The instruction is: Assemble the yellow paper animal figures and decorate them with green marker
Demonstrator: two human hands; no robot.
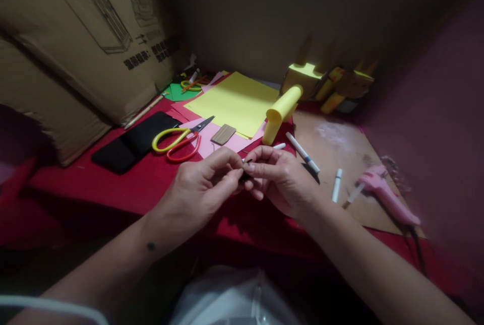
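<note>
My left hand [206, 184] and my right hand [278, 176] meet over the table's front edge, fingertips pinched together. Between them is a small dark piece [245, 174], mostly covered by the fingers, so its kind cannot be made out. Just beyond the hands lie a small piece of corrugated cardboard [224, 134] and scissors [177, 142] with one yellow and one red handle loop. A yellow paper piece with a rolled top [282, 113] stands behind my right hand. To its right rests a white marker [302, 152], with a marker cap [337, 185] nearer me.
A black phone [132, 143] lies on the red cloth [86, 184] at left, beside a large cardboard box [83, 63]. Yellow paper [238, 101] covers pink sheets. On the right, a pink glue gun [387, 196] rests on a cardboard sheet [340, 143]. Cardboard figures [302, 80] stand behind.
</note>
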